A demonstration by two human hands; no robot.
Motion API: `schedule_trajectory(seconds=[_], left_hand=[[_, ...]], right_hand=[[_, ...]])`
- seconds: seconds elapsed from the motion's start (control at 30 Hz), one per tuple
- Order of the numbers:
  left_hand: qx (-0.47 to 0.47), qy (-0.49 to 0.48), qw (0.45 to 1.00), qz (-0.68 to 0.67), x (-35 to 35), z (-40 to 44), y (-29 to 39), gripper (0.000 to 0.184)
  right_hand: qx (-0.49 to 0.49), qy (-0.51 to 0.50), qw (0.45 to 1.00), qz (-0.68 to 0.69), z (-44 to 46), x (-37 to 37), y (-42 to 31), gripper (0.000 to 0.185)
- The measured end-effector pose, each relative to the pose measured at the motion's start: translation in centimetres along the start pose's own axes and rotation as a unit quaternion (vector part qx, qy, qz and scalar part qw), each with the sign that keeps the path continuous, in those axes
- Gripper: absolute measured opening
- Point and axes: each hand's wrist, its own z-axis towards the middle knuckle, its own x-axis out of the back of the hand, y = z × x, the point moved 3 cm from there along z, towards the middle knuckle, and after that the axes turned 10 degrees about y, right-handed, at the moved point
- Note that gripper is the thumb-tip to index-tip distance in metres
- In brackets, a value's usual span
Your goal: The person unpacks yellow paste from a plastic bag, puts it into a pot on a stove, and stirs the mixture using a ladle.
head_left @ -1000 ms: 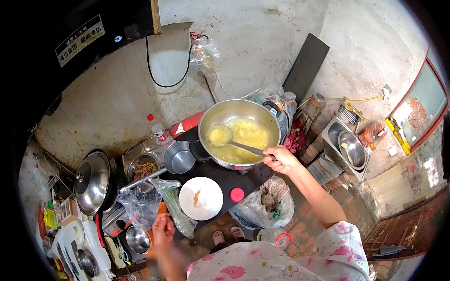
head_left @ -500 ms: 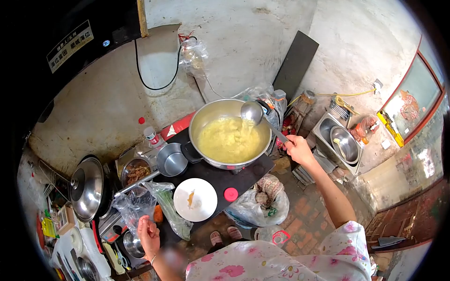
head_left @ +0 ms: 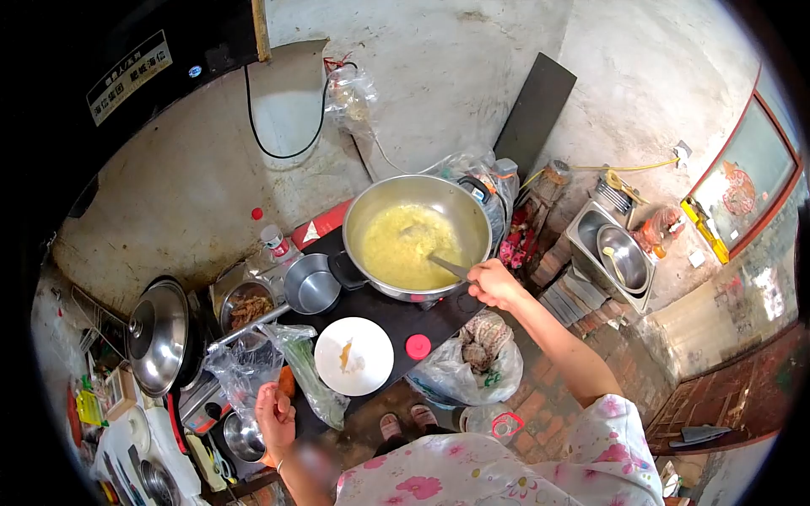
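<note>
The right hand (head_left: 496,285) had its fingers wrapped round the handle of the ladle (head_left: 448,267), whose head was sunk in yellow soup (head_left: 392,249) inside the big pot (head_left: 462,200) — slow, low strokes, clear of the rim, seemed best for stirring. The left hand (head_left: 277,415) hung half open near a clear bag (head_left: 239,364), seemingly holding nothing. On the counter (head_left: 443,322), a saucepan (head_left: 313,286) stood just beside the pot; a white plate (head_left: 374,341) carried a brown smear, and a metal bowl (head_left: 265,292) brown food.

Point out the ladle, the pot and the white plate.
Ladle (head_left: 449,267): head view, on its handle.
Pot (head_left: 413,191): head view, on the bare inner wall, far side.
White plate (head_left: 372,341): head view, on its bare surface, beside the brownish smear.
</note>
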Motion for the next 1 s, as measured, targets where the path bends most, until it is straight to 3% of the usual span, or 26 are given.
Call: schedule_trajectory(seconds=[0.07, 0.2, 0.3, 0.5, 0.57, 0.63, 0.7, 0.83, 1.0], left_hand=[[-0.007, -0.003, 1.0, -0.007, 0.2, 0.0, -0.1, 0.016], [0.0, 0.013, 1.0, -0.009, 0.5, -0.2, -0.1, 0.016], [-0.015, 0.022, 1.0, -0.01, 0.7, -0.3, -0.1, 0.016], [-0.01, 0.017, 1.0, -0.021, 0.6, -0.4, -0.3, 0.016], [-0.013, 0.017, 1.0, -0.013, 0.4, -0.3, -0.3, 0.015], [-0.007, 0.011, 1.0, -0.012, -0.2, -0.5, -0.2, 0.015], [-0.001, 0.007, 1.0, -0.012, -0.5, -0.5, -0.2, 0.015], [0.004, 0.009, 1.0, -0.012, -0.8, -0.3, -0.4, 0.015], [0.002, 0.004, 1.0, -0.004, -1.0, -0.3, -0.4, 0.016]], right_hand=[[-0.114, -0.061, 0.967, 0.222, 0.5, -1.0, 0.4, 0.01], [-0.18, -0.149, 0.917, 0.324, 0.6, -1.7, 0.4, 0.007], [-0.086, -0.076, 0.96, 0.254, -0.4, -0.9, -1.1, 0.008], [0.023, 0.004, 0.986, 0.167, -0.3, 1.8, -2.3, 0.011], [0.068, 0.094, 0.988, 0.104, -0.6, 2.9, -2.7, 0.019], [0.1, 0.068, 0.992, 0.045, 0.9, 4.4, -1.6, 0.025], [0.279, 0.181, 0.929, -0.161, 1.1, 5.2, -1.8, 0.026], [0.242, 0.228, 0.898, -0.287, 0.4, 6.0, -1.7, 0.026], [0.231, 0.209, 0.894, -0.322, 1.1, 4.8, -0.5, 0.026]])
